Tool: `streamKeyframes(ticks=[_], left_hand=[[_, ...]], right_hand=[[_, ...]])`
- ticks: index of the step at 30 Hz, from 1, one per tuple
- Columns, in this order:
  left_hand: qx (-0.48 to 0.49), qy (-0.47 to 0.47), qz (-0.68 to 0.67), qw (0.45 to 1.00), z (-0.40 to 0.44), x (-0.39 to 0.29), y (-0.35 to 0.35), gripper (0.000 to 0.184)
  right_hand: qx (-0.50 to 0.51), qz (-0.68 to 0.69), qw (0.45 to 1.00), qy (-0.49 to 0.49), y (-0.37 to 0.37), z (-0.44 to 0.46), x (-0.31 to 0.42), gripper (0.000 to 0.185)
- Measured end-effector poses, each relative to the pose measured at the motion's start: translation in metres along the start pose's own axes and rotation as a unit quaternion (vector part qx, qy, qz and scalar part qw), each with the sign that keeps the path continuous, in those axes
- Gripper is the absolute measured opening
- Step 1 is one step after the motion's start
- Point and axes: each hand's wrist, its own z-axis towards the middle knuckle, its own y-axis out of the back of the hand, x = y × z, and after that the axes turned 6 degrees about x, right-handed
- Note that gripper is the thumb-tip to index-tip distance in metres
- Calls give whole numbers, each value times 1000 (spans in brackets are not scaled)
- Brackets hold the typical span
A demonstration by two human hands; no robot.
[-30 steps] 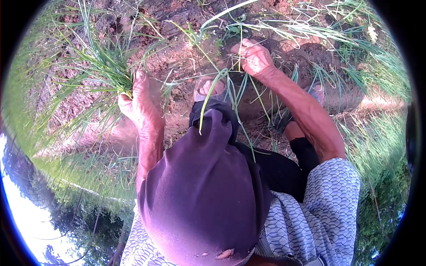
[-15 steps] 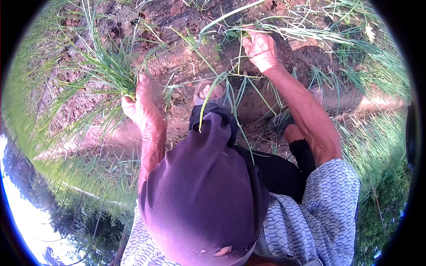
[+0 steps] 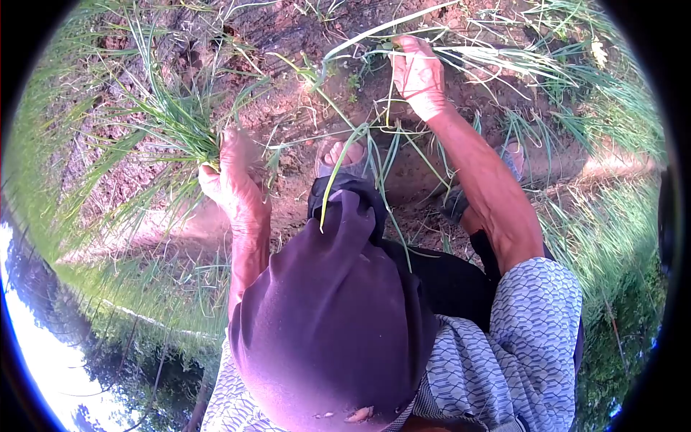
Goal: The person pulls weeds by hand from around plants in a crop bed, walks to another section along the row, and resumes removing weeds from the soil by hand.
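Observation:
My left hand (image 3: 236, 189) is closed around the base of a bunch of long green grass-like blades (image 3: 180, 122), which fan out up and to the left. Farther up on the right, my right hand (image 3: 419, 81) has its fingers curled together among thin green stems (image 3: 389, 52) near the soil. Its fingertips are partly hidden, and a thin stalk hangs beside them. Between my hands, a long-leaved green plant (image 3: 363, 129) spreads its bent leaves over the ground and in front of my foot.
Reddish-brown soil (image 3: 288, 108) lies under my hands. My feet, one showing its toes (image 3: 345, 153), stand on it. More narrow-leaved plants (image 3: 604, 93) grow at the right. A dark purple head covering (image 3: 331, 309) fills the lower middle, with trees (image 3: 165, 374) at the lower left.
My right hand has shifted slightly, its forearm a little to the left. My left hand still grips the bunch in nearly the same place. The head covering has moved slightly down.

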Motion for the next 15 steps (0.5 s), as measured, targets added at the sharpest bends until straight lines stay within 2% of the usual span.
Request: streamKeyframes(ticks=[1, 2, 4, 5, 8, 9, 10, 12, 13, 14, 15], left_hand=[[4, 5, -5, 1000, -1, -1, -2, 18], [8, 9, -10, 1000, -3, -3, -5, 18], [12, 9, -14, 1000, -3, -8, -10, 18], [15, 8, -16, 1000, -3, -8, -12, 18], [14, 5, -23, 1000, -3, -11, -14, 17], [8, 9, -16, 1000, -4, -15, -16, 17], [0, 14, -9, 1000, -5, -18, -17, 17], [-7, 2, 10, 1000, 0, -9, -6, 17], [4, -4, 12, 1000, 1, -6, -3, 18], [16, -12, 12, 1000, 1, -5, -2, 18], [20, 9, -3, 1000, 0, -5, -2, 18]], right_hand=[[-8, -122, 991, 55, -1, 7, -4, 31], [-1, -144, 989, 39, -4, 7, -5, 30], [1, -211, 975, 66, -11, 13, -15, 27], [44, -10, 997, -57, -33, 21, -48, 22], [-8, -239, 965, 105, -25, 21, -38, 26], [-50, -210, 974, 72, -21, 20, -34, 21], [-120, -163, 973, 114, -17, 24, -32, 18], [-124, -122, 979, 108, -13, 23, -29, 20], [-63, -57, 993, 80, -12, 20, -21, 19], [-57, -119, 985, 111, -13, 23, -24, 21], [-10, 40, 998, 39, -14, 25, -20, 23]])
